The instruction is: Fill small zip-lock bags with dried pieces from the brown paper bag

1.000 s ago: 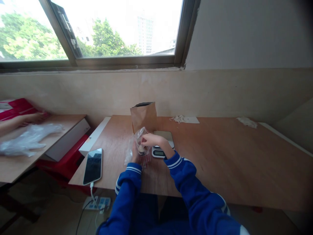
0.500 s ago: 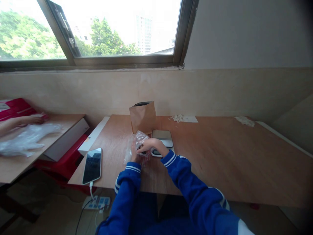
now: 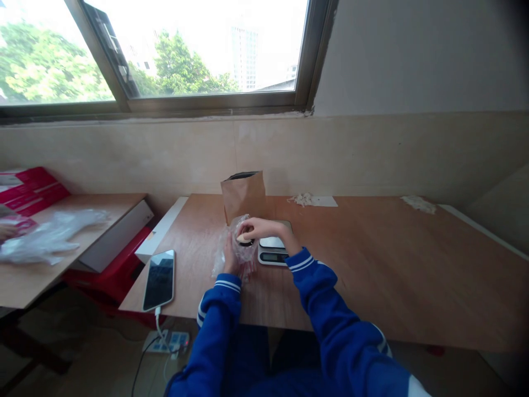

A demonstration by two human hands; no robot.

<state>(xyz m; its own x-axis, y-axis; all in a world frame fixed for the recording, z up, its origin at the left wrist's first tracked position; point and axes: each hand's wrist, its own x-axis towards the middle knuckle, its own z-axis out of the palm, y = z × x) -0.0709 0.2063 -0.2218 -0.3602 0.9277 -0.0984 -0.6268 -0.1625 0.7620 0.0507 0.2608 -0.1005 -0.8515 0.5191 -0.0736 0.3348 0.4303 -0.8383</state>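
My left hand (image 3: pixel 230 258) is closed on a clear plastic bag (image 3: pixel 249 254), holding it upright near the front middle of the table. Reaching in from the right, my right hand (image 3: pixel 261 226) has its fingers pinched at the bag's mouth. In them is a small object with a pale part and a dark rounded part (image 3: pixel 244 241); its kind is unclear. Reddish strips show at the bag's lower end. Just right of the bag lies a flat kitchen scale (image 3: pixel 273 258) with a dark display, partly under my right wrist. A brown paper bag (image 3: pixel 243 197) stands open behind my hands.
On the table's left corner a phone (image 3: pixel 159 280) is plugged into a white cable. Pale scraps (image 3: pixel 303 199) lie at the back edge. At the left, another table (image 3: pixel 25 286) bears plastic bags (image 3: pixel 49 237) and red boxes (image 3: pixel 37 190); a co-worker's hand (image 3: pixel 6 231) is there.
My right hand has risen and moved slightly right, uncovering the pale and dark object and the scale's display. The co-worker's hand at the left has drawn back toward the picture's edge.
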